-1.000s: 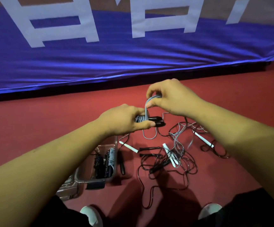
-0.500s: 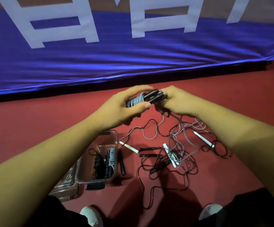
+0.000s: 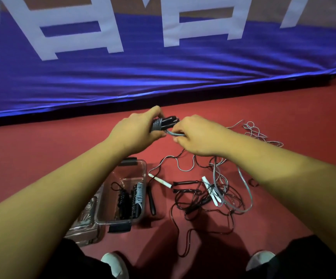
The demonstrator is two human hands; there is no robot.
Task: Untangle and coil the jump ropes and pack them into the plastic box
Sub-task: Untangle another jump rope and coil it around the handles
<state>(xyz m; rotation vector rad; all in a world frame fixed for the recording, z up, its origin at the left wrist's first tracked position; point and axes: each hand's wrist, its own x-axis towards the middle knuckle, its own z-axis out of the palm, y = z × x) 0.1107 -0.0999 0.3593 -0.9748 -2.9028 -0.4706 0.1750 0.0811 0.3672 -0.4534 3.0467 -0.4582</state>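
Matte red floor [image 3: 42, 158] over the lower two thirds of the frame, shadowed at bottom centre. Across the whole top, a wrinkled blue fabric banner [image 3: 183, 77], ending in a black strip at floor level. On the banner, large white block lettering [image 3: 102, 33], cut off by the top edge and not readable.

At frame centre, left hand [image 3: 135, 131] clenched round a bundle of grey jump rope wound over black handles [image 3: 163, 123], held above the floor. Right hand [image 3: 195, 135] against the bundle from the right, fingers curled, pinching the grey strand that leads off it.

Below the hands, right of centre, a tangle of thin black and grey jump ropes with white and black handles [image 3: 209, 196] on the floor. Loose grey loops [image 3: 259, 135] at centre right.

Lower left of centre, a clear rectangular plastic box [image 3: 127, 176] with black latches, holding two coiled ropes [image 3: 131, 198], one black, one grey-wrapped. Just right of the box, a single black handle [image 3: 152, 202] on the floor. Against the box's left side, another clear plastic piece [image 3: 84, 224], partly hidden by the left forearm. White shoe toes [image 3: 115, 264] at the bottom edge.
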